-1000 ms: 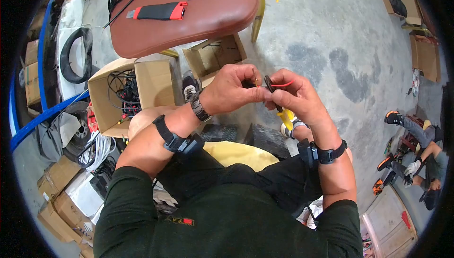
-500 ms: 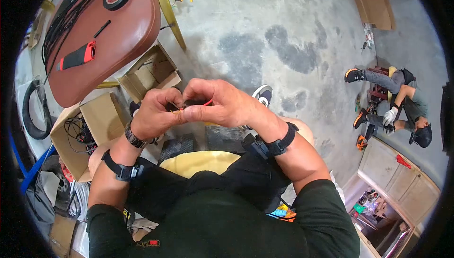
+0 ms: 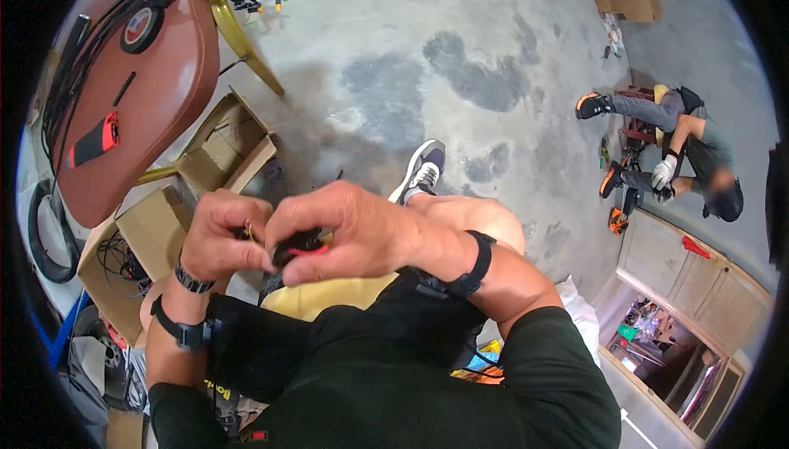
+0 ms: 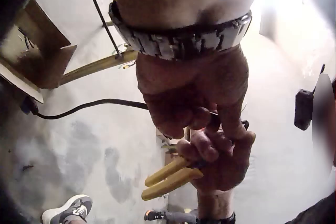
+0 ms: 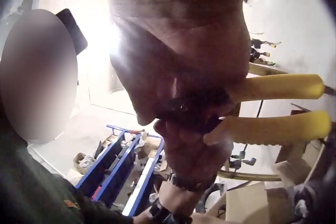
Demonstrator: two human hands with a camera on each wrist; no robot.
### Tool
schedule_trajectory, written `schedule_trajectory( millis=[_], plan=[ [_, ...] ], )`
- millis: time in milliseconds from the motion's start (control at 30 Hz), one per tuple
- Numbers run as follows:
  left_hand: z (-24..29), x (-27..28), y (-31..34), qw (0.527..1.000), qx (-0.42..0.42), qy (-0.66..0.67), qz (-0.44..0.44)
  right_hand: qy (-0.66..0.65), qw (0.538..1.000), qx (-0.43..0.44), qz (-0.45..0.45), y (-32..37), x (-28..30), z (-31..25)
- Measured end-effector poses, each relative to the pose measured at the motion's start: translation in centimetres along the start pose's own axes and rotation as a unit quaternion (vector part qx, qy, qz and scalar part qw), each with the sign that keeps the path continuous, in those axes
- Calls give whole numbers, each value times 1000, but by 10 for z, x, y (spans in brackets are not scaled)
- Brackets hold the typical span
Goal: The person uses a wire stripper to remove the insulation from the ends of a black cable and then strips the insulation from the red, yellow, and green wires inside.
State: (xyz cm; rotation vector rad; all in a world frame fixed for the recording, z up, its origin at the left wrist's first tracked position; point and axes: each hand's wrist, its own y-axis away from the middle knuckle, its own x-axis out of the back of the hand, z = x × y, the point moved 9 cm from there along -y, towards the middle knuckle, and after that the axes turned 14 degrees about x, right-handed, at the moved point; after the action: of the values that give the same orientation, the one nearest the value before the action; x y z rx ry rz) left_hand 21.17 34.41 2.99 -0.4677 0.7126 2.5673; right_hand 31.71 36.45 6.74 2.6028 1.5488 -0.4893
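In front of the lap my two hands meet, fingertips close together. My right hand [image 3: 353, 231] grips a pair of wire strippers; the dark head [image 3: 301, 242] shows between thumb and fingers, and the yellow handles [image 5: 278, 128] stick out below the hand. A short red wire [image 3: 319, 250] lies along the tool's head. My left hand [image 3: 220, 239] pinches a thin wire, a yellowish bit [image 3: 250, 232] showing at its fingertips. A black cable [image 4: 94, 102] runs up to the left hand in the left wrist view. The fingers hide the jaws and the wire's end.
A brown padded chair [image 3: 152, 112] at left bears black cables [image 3: 78, 54], a tape roll [image 3: 142, 30] and a red-black utility knife [image 3: 94, 141]. Cardboard boxes [image 3: 156, 223] stand beneath. Another person [image 3: 686, 149] sits at right near a cabinet [image 3: 682, 264].
The head view has swung right, so the chair and boxes slide left. Both hands stay together; the right hand has turned, and the yellow handles no longer show in the head view.
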Motion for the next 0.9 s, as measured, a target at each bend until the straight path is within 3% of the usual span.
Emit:
schedule_trajectory(
  millis=[133, 267, 567, 767, 900],
  plan=[
    [11, -12, 0, 999, -25, -3, -36, 40, 997, 66, 16, 5, -2, -20],
    [10, -13, -4, 999, -35, 10, -24, 79, 993, 76, 33, 7, 3, -25],
    [-11, -9, -9, 999, 16, -29, -18, 130, 987, 99, 2, 8, 6, -9],
    [-23, -10, -5, 998, 43, 8, -41, 37, 998, -28, -31, 11, -4, -4],
    [-16, -15, -2, 998, 14, -15, -58, 82, 996, 19, -30, 11, -9, -8]
  ],
)
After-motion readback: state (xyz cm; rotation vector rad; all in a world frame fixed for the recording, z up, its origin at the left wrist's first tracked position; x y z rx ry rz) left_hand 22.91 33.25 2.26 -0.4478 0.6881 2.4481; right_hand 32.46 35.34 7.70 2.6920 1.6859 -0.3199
